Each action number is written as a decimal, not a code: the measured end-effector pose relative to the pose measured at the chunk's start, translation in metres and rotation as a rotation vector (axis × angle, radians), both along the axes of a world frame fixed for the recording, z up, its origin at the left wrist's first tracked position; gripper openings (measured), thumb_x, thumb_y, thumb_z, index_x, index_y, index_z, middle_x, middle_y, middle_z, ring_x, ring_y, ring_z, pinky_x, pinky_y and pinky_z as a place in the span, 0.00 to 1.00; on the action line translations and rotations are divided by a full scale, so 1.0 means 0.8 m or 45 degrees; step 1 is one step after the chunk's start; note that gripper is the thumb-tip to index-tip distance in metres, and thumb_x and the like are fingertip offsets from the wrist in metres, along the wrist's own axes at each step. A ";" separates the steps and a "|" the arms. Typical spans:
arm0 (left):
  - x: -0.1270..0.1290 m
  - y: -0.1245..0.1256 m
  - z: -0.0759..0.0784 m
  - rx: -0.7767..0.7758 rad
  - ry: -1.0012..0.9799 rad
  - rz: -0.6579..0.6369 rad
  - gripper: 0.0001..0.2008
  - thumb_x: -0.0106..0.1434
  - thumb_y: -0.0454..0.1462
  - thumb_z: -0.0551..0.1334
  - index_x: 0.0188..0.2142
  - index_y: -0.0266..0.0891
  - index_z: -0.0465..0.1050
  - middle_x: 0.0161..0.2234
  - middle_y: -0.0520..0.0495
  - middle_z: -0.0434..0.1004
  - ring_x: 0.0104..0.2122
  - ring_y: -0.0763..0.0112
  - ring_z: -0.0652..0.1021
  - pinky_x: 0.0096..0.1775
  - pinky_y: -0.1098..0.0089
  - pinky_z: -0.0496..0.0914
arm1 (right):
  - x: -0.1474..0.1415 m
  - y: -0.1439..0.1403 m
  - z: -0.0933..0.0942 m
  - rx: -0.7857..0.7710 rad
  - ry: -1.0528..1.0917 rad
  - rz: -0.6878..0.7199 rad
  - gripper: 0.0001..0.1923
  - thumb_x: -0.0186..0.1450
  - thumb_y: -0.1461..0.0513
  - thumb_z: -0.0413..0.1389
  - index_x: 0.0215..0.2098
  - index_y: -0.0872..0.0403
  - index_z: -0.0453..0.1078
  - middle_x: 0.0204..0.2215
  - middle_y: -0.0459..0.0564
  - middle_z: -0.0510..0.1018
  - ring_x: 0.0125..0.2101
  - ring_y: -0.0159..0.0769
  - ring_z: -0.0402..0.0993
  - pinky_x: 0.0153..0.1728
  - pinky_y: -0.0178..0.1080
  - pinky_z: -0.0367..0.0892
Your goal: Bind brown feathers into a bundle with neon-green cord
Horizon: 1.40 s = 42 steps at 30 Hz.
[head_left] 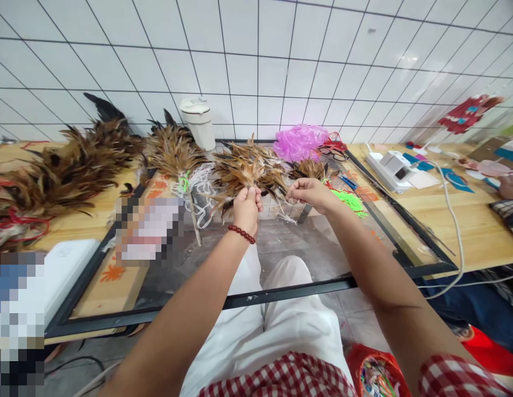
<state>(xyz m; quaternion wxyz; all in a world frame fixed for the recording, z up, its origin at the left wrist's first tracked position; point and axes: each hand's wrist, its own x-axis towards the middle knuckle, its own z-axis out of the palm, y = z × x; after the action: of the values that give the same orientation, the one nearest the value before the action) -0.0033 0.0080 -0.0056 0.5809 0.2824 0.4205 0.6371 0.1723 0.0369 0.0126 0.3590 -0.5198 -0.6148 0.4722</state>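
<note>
The left hand (247, 208) is closed around the base of a bunch of brown feathers (244, 168), which fans upward and outward above the fist over the glass-topped table (306, 248). A string of dark red beads (241, 234) sits on that wrist. The right hand (308, 192) is held just beside the left, fingers curled in a narrow pinch; what it pinches is too small to tell (perhaps a thread or a single feather). Both hands hover above the glass, near the middle of the table.

Behind the bunch lie more feather bundles: one tied with green cord (176, 154) to the left, and a large heap (70, 168) further left on the wooden tabletop. A white cup with a lid (198, 121) stands against the tiled wall. A crumpled pink plastic bag (300, 141) lies to the right of the feathers, and bright green string (348, 199) lies just beyond the right hand.
</note>
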 end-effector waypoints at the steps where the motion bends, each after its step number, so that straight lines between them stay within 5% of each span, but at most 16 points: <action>1: 0.000 0.000 0.000 -0.002 -0.001 0.003 0.11 0.66 0.33 0.52 0.26 0.37 0.63 0.17 0.58 0.57 0.15 0.83 0.59 0.19 0.79 0.55 | 0.000 0.000 0.001 -0.062 0.143 0.016 0.07 0.49 0.62 0.63 0.26 0.56 0.71 0.22 0.44 0.76 0.20 0.23 0.64 0.19 0.28 0.54; 5: 0.000 0.000 -0.001 -0.011 0.000 -0.003 0.11 0.66 0.32 0.51 0.26 0.36 0.63 0.17 0.58 0.57 0.15 0.83 0.60 0.19 0.79 0.55 | -0.001 0.000 0.002 -0.235 0.461 0.071 0.15 0.44 0.63 0.69 0.30 0.56 0.73 0.22 0.44 0.76 0.21 0.23 0.67 0.21 0.27 0.61; 9: 0.000 -0.001 -0.004 -0.037 0.026 -0.043 0.10 0.65 0.34 0.54 0.27 0.37 0.63 0.18 0.58 0.59 0.15 0.83 0.61 0.20 0.79 0.57 | -0.002 0.001 -0.002 -0.323 0.492 0.056 0.17 0.43 0.60 0.71 0.29 0.57 0.75 0.25 0.49 0.79 0.26 0.28 0.74 0.27 0.30 0.68; 16: 0.006 -0.007 0.001 -0.141 0.077 -0.151 0.08 0.64 0.33 0.54 0.27 0.35 0.65 0.22 0.51 0.70 0.21 0.79 0.73 0.28 0.75 0.68 | -0.026 -0.004 -0.011 0.002 0.467 0.037 0.14 0.43 0.56 0.70 0.21 0.57 0.76 0.28 0.48 0.79 0.23 0.25 0.66 0.22 0.31 0.60; 23: 0.006 -0.012 0.003 -0.154 0.074 -0.259 0.07 0.62 0.34 0.58 0.27 0.35 0.67 0.24 0.49 0.72 0.22 0.76 0.73 0.29 0.72 0.69 | -0.035 -0.004 -0.018 0.203 0.307 -0.049 0.11 0.48 0.56 0.66 0.22 0.55 0.76 0.29 0.50 0.80 0.29 0.33 0.71 0.29 0.35 0.64; 29: 0.004 0.001 -0.008 0.069 0.135 -0.012 0.10 0.62 0.32 0.58 0.24 0.35 0.69 0.27 0.50 0.71 0.29 0.78 0.73 0.36 0.74 0.67 | -0.035 -0.008 -0.015 0.199 0.209 -0.053 0.11 0.49 0.57 0.63 0.29 0.56 0.78 0.29 0.49 0.80 0.30 0.34 0.72 0.31 0.35 0.64; 32: 0.001 0.004 -0.007 0.178 0.068 -0.048 0.09 0.61 0.32 0.58 0.24 0.35 0.70 0.27 0.50 0.72 0.32 0.77 0.73 0.40 0.74 0.66 | -0.035 -0.009 -0.015 0.177 0.242 -0.051 0.11 0.49 0.59 0.63 0.28 0.57 0.78 0.26 0.48 0.79 0.26 0.31 0.69 0.27 0.34 0.61; 38: -0.003 0.003 -0.003 0.043 -0.010 -0.020 0.10 0.62 0.35 0.58 0.24 0.37 0.67 0.20 0.54 0.64 0.25 0.77 0.70 0.36 0.73 0.66 | -0.033 -0.002 -0.018 0.189 0.352 -0.134 0.12 0.49 0.58 0.63 0.27 0.59 0.77 0.19 0.44 0.73 0.21 0.27 0.62 0.24 0.34 0.58; 42: -0.002 0.004 -0.007 0.058 0.216 0.056 0.10 0.61 0.34 0.58 0.23 0.36 0.69 0.26 0.50 0.72 0.30 0.76 0.73 0.39 0.73 0.66 | -0.033 -0.005 -0.012 0.250 0.354 -0.107 0.11 0.48 0.58 0.64 0.28 0.58 0.77 0.24 0.47 0.77 0.26 0.31 0.68 0.30 0.35 0.62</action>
<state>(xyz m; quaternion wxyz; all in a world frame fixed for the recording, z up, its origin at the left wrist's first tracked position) -0.0049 0.0109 -0.0110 0.5225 0.3389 0.4598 0.6330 0.1462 0.0327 0.0028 0.5093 -0.4371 -0.5800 0.4617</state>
